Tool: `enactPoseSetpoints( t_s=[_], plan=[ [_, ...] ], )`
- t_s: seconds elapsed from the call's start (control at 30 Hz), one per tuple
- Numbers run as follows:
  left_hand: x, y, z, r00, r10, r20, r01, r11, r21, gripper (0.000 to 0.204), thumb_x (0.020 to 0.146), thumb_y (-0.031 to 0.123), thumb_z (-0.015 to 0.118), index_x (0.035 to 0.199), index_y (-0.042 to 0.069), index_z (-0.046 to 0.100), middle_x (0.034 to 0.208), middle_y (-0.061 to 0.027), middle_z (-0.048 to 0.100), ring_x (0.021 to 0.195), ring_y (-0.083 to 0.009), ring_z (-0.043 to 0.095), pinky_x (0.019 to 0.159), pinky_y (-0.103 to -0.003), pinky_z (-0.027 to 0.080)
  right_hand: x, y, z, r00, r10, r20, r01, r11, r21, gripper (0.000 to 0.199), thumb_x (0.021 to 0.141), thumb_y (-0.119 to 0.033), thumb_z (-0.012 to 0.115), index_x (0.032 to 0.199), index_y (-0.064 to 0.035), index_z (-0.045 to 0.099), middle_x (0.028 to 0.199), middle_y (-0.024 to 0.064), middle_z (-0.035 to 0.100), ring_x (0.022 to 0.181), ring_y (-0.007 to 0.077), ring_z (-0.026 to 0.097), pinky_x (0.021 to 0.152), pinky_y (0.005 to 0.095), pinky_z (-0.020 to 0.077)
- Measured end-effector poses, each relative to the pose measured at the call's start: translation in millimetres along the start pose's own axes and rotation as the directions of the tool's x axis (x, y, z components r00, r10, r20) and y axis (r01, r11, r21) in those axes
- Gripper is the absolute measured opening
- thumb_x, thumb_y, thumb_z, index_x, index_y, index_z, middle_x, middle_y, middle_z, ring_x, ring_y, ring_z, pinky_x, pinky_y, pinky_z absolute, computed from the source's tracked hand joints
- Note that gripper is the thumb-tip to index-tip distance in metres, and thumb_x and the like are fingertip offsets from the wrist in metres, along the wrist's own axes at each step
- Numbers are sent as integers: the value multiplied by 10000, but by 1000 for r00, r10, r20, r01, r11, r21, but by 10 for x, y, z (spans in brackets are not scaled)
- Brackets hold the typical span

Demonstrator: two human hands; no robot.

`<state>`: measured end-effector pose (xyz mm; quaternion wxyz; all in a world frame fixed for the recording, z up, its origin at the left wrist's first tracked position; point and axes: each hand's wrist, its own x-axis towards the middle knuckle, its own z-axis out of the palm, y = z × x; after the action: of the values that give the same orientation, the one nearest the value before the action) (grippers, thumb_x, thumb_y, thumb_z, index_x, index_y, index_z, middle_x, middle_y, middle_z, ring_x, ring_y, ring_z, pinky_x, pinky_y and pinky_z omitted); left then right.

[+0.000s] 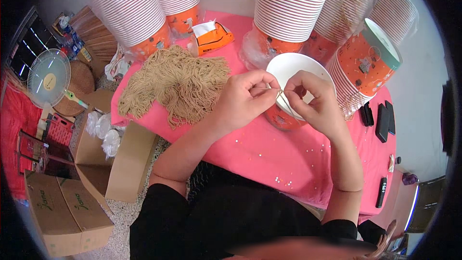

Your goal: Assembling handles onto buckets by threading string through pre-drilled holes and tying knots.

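At the far left stands a round-caged fan [49, 84], with an open cardboard carton [130, 166] on the floor nearer the pink-covered desk [236, 151]. On the desk's left part rise two stacks of white-rimmed paper buckets [125, 7], and in front of them spreads a heap of tan cord [175, 84]. An orange tissue pack [212, 39] lies just behind the heap. The left hand [243, 97] comes next, its grip closed—thumb and forefinger pinched on a thin cord strand [289, 106]. That strand runs between the two hands, in front of and above a white-lined paper bucket [288, 63]. The right hand [315, 98] faces the left, fingers curled, its grip likewise pinched on the strand. Farther right leans a tilted bucket stack [368, 58]; beyond it, two dark phones [383, 123] lie side by side near the desk's edge.
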<state>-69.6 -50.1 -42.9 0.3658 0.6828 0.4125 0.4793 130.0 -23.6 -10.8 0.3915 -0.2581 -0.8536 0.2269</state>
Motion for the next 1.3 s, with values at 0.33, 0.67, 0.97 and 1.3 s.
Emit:
enactPoseSetpoints(
  t_s=[0.33,0.67,0.97,1.3],
  plan=[
    [-3,-112,99,999,47,-20,-51,946,-321,114,911,-12,607,1020,-38,628,911,-52,681,852,-75,643,732,-200,526,6,94,41,969,-217,-119,173,937,-302,170,735,-2,643,852,-35,524,701,113,547,623,286,582,558,382,446],
    [126,-29,51,928,360,-94,-363,931,-21,138,834,33,687,964,3,652,880,-43,636,835,-100,588,730,-256,482,5,6,-46,971,-215,-107,179,944,-277,161,740,9,646,833,-39,523,720,86,547,605,266,575,554,365,448],
    [156,15,89,925,373,-74,-378,924,-63,102,840,22,666,933,-7,636,883,-59,616,816,-143,598,738,-275,475,-61,-74,-63,986,-29,-167,7,992,-129,106,810,-62,687,858,-15,605,725,85,589,578,183,568,547,323,452],
    [35,6,176,924,377,-58,-381,918,-109,102,805,-9,629,889,-10,570,850,-68,573,797,-153,570,726,-281,463,-104,-26,-29,857,377,350,-493,405,770,178,924,-124,537,795,-16,594,606,7,545,434,61,399,420,236,303]
  ],
)
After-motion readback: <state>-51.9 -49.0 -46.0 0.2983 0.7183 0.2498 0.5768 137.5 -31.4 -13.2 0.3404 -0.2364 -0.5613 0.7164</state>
